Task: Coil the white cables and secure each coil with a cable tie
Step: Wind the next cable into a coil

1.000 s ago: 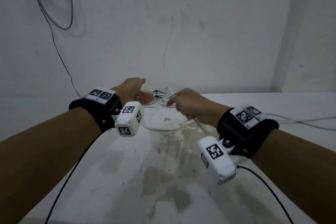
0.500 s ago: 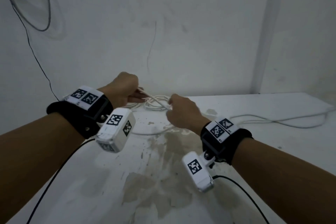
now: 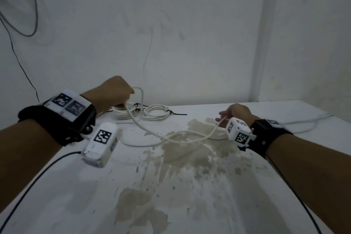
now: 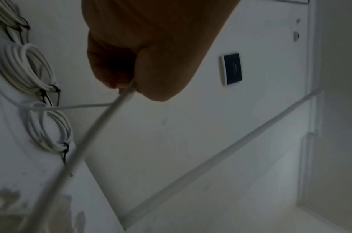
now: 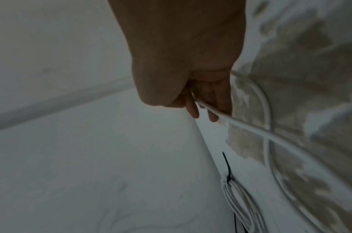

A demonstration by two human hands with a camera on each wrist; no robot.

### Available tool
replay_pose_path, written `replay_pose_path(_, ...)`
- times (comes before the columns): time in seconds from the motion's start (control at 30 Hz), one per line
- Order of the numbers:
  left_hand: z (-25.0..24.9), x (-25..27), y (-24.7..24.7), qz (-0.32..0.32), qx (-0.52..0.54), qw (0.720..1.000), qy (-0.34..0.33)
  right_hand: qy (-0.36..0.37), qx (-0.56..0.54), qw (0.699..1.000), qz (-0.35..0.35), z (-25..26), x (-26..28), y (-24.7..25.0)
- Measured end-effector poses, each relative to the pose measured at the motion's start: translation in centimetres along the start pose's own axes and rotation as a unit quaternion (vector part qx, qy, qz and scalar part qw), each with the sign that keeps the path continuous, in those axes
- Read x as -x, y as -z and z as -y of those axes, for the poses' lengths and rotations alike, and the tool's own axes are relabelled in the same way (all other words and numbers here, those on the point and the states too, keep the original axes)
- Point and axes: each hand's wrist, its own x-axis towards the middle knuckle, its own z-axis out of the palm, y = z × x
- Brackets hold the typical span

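A loose white cable (image 3: 150, 131) runs between my two hands and sags onto the stained table (image 3: 190, 205). My left hand (image 3: 121, 95) is raised at the back left and pinches the cable (image 4: 91, 130) between curled fingers (image 4: 111, 71), with a small loop standing above it. My right hand (image 3: 226, 116) is off to the right, and its curled fingers (image 5: 211, 113) hold the cable (image 5: 260, 132). Two tied white coils (image 3: 157, 113) (image 4: 31, 71) (image 5: 241, 205) lie at the back by the wall, each bound with a black cable tie (image 3: 169, 113) (image 5: 228, 170).
More of the white cable lies in a curve on the table below the left hand (image 3: 133, 142). Another white cable (image 3: 303, 122) trails along the table's right side. The wall (image 3: 190, 43) stands right behind the coils. Black wrist-camera leads hang off both forearms.
My right hand has moved away to the right, drawing the cable out between the hands. The left hand has risen a little, keeping its hold, and a loop now stands above it.
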Motion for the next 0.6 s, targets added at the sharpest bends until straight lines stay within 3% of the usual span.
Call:
replay_pose_path(0.03, -0.7, 0.2, -0.5, 0.009, 0.115, 0.993, 0.031, 0.005, -0.066, 0.998, -0.007, 0.3, 0.3, -1.0)
replay_pose_path(0.17, -2.2, 0.9, -3.5, 0.007, 0.079, 0.995, -0.061, 0.077, -0.142, 0.986, 0.030, 2.1, 2.6, -5.9)
replay_pose_path(0.23, -3.3, 1.1, -4.5, 0.032, 0.077, 0.992, -0.093, 0.107, -0.134, 0.982, 0.080, 3.1, 4.4, -8.0)
replay_pose_path(0.33, -5.2, 1.7, -6.1, 0.119, 0.089, 0.983, -0.109, 0.133, -0.053, 0.983, 0.112, 4.7, 7.2, -10.1)
replay_pose_path(0.47, -6.4, 1.9, -8.0, 0.109, 0.095, 0.975, -0.167, 0.126, -0.030, 0.980, 0.154, 5.6, 9.5, -11.4)
replay_pose_path(0.6, -5.9, 1.5, -7.9, 0.085, 0.089, 0.979, -0.160, 0.075, -0.097, 0.975, 0.187, 5.6, 9.7, -11.8)
